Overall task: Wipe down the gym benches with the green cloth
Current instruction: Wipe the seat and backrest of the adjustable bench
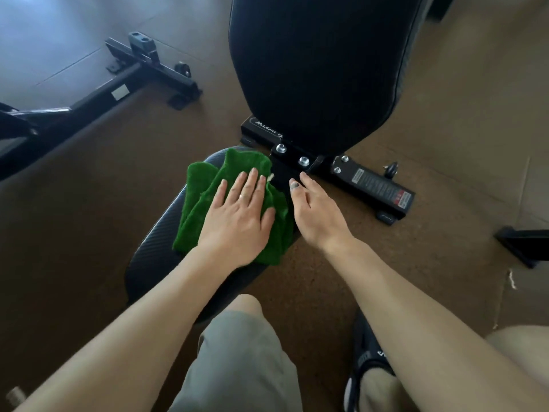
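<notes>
Floor (89, 203): brown matting across most of the frame, with grey tiles at upper left.
Backrest (320, 69): large black pad at upper centre, raised; no cloth on it, and whether it has been wiped cannot be told.
Second frame (118, 90): black steel base of another bench, at upper left, untouched by either hand.
Seat (154, 254): black textured pad of the bench at centre left, carrying the cloth on its far end.
Base bar (374, 185): black steel with bolts and a warning label, right of centre on the floor.
Cloth (202, 203): green, bunched in folds, lying on the seat just below the hinge.
Left hand (237, 215): flat on the cloth, fingers (252, 179) straight and spread, pressing, not gripping.
Right hand (315, 209): beside the cloth at the seat's right edge, fingers loose, holding nothing.
Progress: the seat is being wiped; the backrest and the other bench likely remain, so the task looks early to midway.
</notes>
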Tool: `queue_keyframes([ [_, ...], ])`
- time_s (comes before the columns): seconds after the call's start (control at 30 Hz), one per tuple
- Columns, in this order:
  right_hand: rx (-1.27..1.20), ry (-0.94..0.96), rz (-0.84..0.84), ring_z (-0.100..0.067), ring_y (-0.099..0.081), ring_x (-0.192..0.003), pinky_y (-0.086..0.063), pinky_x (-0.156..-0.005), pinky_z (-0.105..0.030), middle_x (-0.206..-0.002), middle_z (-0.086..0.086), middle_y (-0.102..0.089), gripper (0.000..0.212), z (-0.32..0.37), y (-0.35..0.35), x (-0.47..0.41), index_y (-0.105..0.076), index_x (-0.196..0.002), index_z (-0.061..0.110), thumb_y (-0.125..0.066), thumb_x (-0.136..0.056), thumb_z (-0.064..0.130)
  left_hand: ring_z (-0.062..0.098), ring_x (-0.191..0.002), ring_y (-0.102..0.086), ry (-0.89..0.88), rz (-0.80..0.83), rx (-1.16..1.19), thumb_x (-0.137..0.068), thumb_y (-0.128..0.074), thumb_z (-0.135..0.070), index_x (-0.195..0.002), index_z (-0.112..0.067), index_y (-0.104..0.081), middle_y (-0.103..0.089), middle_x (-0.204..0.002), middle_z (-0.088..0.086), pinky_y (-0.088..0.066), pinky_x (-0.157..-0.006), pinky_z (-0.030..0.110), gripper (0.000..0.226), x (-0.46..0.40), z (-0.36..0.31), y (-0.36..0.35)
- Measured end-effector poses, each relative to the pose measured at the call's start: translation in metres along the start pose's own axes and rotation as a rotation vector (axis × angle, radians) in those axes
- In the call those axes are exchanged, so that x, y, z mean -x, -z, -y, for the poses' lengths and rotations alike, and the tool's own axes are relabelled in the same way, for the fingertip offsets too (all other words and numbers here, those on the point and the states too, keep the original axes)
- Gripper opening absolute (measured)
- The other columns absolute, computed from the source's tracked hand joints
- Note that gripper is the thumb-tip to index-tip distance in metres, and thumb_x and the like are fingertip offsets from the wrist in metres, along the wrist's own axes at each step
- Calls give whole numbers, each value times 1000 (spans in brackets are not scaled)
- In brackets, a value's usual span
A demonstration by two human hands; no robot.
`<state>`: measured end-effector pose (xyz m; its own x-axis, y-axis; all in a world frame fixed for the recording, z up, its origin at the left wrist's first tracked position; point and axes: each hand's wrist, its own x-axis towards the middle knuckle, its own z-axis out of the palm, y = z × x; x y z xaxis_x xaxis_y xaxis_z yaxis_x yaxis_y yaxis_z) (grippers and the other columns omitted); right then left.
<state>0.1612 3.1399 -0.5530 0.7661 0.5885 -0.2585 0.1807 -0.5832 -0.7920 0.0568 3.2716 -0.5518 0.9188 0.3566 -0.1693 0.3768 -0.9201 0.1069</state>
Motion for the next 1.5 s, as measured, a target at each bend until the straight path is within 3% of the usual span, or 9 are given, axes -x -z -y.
queue_keyframes([
  [0.13,-457,-84,-85,8,-37,-132,-29,-109,-13,-141,27,-50,43,-5,-6,-6,-53,-148,28,-34,-111,41,12,-157,19,-54,63,-25,-100,0,-60,-165,-25,7,16,-171,-6,6,-130,43,74,37,-1,1],
  [0.27,-635,-108,-41,9,-26,-136,-24,-104,-8,-161,17,-35,47,-14,-12,-22,-40,-156,33,-26,-113,42,11,-159,12,-75,5,-26,-102,-2,-60,-166,-26,2,8,-172,-7,0,-131,42,72,14,4,-2],
  [0.53,-596,-149,-173,-7,-62,-109,-51,-91,-28,-117,9,-66,36,-25,-24,-43,-62,-130,26,-32,-112,38,12,-160,-1,-29,-32,-21,-105,-14,-52,-166,-22,-11,-8,-174,-6,-3,-130,41,68,-79,-7,-2],
  [0.63,-568,-130,-182,-2,-60,-98,-45,-76,-20,-106,11,-64,32,-25,-22,-44,-61,-124,25,-31,-113,33,12,-160,2,-19,-13,-9,-106,-16,-54,-166,-21,-10,-7,-174,-5,0,-130,42,69,-80,-12,2],
  [0.83,-599,-205,-100,-20,-59,-122,-49,-104,-44,-132,1,-64,40,-25,-23,-42,-60,-133,36,-30,-110,50,12,-158,16,-102,82,-50,-100,-3,-63,-165,-25,6,14,-172,-6,2,-130,45,76,10,-16,2],
  [0.9,-644,-213,-38,-16,-58,-122,-49,-100,-35,-133,3,-62,41,-26,-17,-45,-58,-137,35,-29,-111,46,12,-158,17,-121,83,-61,-99,-2,-64,-165,-27,7,15,-171,-8,2,-130,45,75,14,-15,0],
  [1.0,-679,-233,56,-6,-61,-110,-52,-86,-20,-121,7,-65,43,-33,-7,-48,-60,-137,28,-28,-113,43,10,-159,9,-155,11,-38,-102,-9,-60,-166,-28,-2,5,-173,-10,-1,-131,43,72,-14,-17,-2],
  [1.2,-822,-402,103,-25,-64,-124,-47,-112,-46,-135,-11,-66,64,-30,-2,-54,-56,-146,21,-31,-104,62,11,-159,-5,-132,-2,-46,-105,-17,-54,-165,-29,-19,-18,-172,-9,0,-130,41,65,-80,-31,-3],
  [1.5,-967,-402,124,-21,-64,-122,-51,-88,-34,-133,-8,-69,67,-35,3,-48,-58,-142,23,-10,-109,57,17,-160,8,-255,71,-104,-102,-12,-60,-166,-24,0,7,-173,-4,-4,-130,49,74,8,-29,-5],
])
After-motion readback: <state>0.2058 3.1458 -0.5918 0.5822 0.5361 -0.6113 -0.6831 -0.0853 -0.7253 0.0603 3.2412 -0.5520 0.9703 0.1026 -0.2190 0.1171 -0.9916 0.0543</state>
